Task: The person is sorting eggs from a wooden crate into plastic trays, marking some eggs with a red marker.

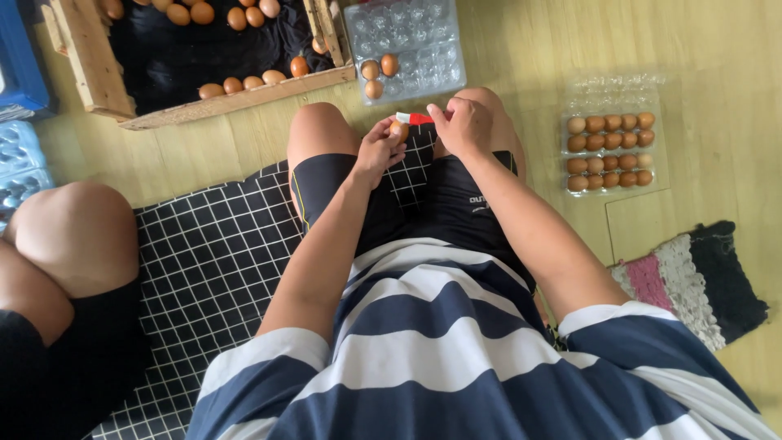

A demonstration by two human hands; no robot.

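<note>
My left hand (379,151) clasps a brown oval egg (398,129); my right hand (463,126) pinches a red-and-white sticker strip (413,118) against it.

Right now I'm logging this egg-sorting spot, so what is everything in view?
Wooden crate: one, black-lined, top left, brown eggs inside.
Clear plastic egg tray: one, top centre, three eggs.
Filled clear egg tray: one, right, rows of brown eggs.
Black-and-white grid mat: one, under the sitter.
Pink, white and black woven rug: one, right.
Another person's knee: left edge.
Brown egg: one, in left hand.
Red-and-white label: one, pinched by right hand.
</note>
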